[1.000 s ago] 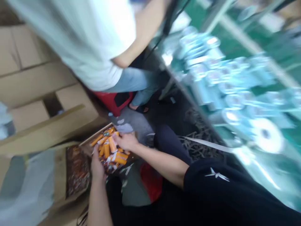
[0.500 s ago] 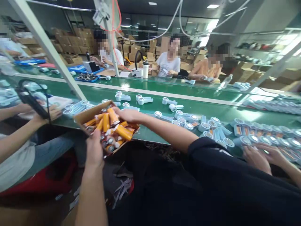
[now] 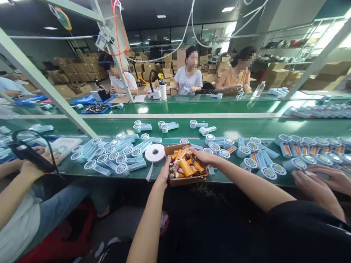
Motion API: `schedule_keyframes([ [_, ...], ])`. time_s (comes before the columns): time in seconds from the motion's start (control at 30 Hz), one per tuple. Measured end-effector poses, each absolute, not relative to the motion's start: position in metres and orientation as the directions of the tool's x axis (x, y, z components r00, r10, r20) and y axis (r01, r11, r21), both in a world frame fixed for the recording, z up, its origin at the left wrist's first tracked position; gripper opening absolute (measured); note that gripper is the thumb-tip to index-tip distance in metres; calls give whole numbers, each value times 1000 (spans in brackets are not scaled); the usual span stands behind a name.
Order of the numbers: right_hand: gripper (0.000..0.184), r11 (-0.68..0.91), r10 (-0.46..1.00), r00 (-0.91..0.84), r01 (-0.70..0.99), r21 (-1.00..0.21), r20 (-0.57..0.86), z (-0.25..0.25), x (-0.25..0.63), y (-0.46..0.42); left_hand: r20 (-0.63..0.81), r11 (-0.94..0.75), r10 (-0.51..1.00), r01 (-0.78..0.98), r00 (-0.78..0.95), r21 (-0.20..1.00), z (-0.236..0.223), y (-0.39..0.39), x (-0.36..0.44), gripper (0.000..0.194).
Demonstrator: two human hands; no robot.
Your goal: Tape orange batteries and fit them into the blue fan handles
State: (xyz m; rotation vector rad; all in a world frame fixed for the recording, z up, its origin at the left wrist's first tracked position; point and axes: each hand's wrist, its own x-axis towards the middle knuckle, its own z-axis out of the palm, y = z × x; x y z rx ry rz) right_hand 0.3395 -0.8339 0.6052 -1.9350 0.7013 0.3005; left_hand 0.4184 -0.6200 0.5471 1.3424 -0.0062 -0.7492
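A small cardboard box [image 3: 189, 180] full of orange batteries [image 3: 187, 167] rests on the near edge of the green conveyor table [image 3: 246, 128]. My left hand [image 3: 165, 170] grips the box's left side. My right hand [image 3: 203, 155] lies closed over the batteries and the far right rim. A white tape roll [image 3: 155, 152] lies just left of the box. Pale blue handheld fans [image 3: 109, 159] lie in a cluster further left, and more pale blue fans [image 3: 246, 153] sit to the right.
A co-worker's hands [image 3: 318, 182] work on fans at the right. At the left another person's hands [image 3: 33, 164] hold a black tool. Three people sit across the belt [image 3: 189, 78]. A slanted metal frame post [image 3: 52, 91] crosses the left. Stacked cartons fill the background.
The box of batteries has travelled from floor level up and right onto the table edge, still in both hands. My view has swung from the floor up to the conveyor.
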Motion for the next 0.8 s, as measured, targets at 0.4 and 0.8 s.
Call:
schedule_keyframes([
  [0.4,11,-26,-210,895,-407,-913,-393,553,294,-852,466,-398,-609,-755,642,521,543,-585,360,59],
  [0.8,46,-9,-437,892,-134,-991,-116,590,236,-866,414,-367,-792,-892,449,264,536,-614,364,41],
])
